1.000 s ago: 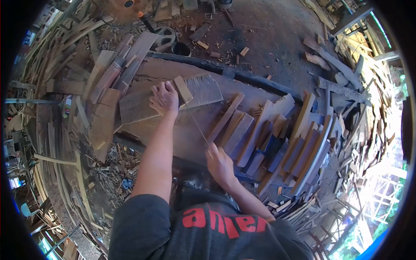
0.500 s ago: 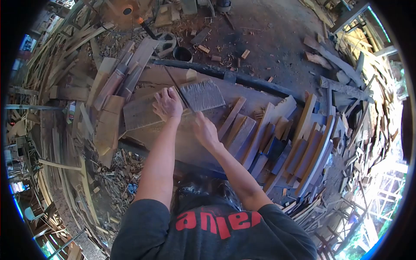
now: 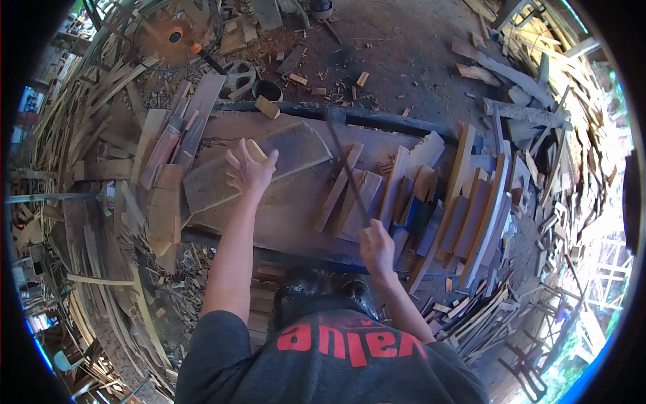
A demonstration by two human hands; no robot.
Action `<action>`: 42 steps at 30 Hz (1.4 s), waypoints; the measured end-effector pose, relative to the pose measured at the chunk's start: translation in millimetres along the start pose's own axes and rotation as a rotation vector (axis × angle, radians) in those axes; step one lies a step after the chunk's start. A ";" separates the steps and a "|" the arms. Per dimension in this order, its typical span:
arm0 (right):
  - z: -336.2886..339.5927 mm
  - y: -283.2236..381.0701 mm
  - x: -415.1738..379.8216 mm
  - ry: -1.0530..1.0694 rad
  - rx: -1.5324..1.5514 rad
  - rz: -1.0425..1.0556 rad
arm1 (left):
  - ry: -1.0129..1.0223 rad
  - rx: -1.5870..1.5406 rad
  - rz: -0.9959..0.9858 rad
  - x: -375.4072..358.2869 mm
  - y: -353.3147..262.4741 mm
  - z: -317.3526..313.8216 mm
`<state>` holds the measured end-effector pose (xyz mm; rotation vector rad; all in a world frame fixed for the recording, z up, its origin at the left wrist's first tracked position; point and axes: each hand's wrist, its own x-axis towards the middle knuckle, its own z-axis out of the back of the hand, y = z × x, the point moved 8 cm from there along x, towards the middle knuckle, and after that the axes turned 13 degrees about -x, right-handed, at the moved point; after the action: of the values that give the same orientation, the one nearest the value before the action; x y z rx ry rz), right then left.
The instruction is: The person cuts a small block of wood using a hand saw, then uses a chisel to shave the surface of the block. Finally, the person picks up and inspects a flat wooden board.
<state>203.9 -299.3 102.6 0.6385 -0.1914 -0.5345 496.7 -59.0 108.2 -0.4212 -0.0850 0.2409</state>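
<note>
My left hand point(image 3: 250, 168) is over the grey plank point(image 3: 217, 183), its fingers and thumb curved around a small pale wood block point(image 3: 256, 150). Much of that block is hidden by the hand. My right hand point(image 3: 377, 248) is closed round the handle end of a long, thin, dark blade point(image 3: 353, 178). The blade points away from me, slanting up and left across the boards, its far end blurred. Another small wood block point(image 3: 268, 107) lies tilted at the plank's far side, apart from my hands.
The low wooden bench point(image 3: 282, 212) carries several boards point(image 3: 397, 188) on its right side. More planks point(image 3: 198, 121) lean at the left. A round dark container point(image 3: 267, 91) and a wheel-like part point(image 3: 239, 77) stand beyond the bench. Scrap wood point(image 3: 108, 229) is heaped around.
My right hand has drawn the blade back and right, away from the plank and my left hand. My left hand has shifted slightly left, its thumb spreading. The far small block has moved left and tilted.
</note>
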 end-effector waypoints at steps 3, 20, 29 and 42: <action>29.4 -18.5 -10.9 -0.050 -0.156 -0.043 | 0.178 -0.019 0.041 -5.1 2.6 -14.6; -78.5 100.7 30.0 0.145 0.085 0.218 | -0.060 -0.007 -0.048 14.5 6.5 -20.3; -127.2 113.2 75.7 0.247 0.233 0.290 | -0.032 -0.053 -0.124 17.5 3.8 -21.9; -124.1 120.2 86.1 0.334 0.219 0.219 | -0.048 -0.079 -0.187 17.9 -2.4 -20.9</action>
<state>367.6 -200.0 78.7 0.8972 -0.0031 -0.1916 517.3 -65.0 90.8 -0.4830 -0.1810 0.0632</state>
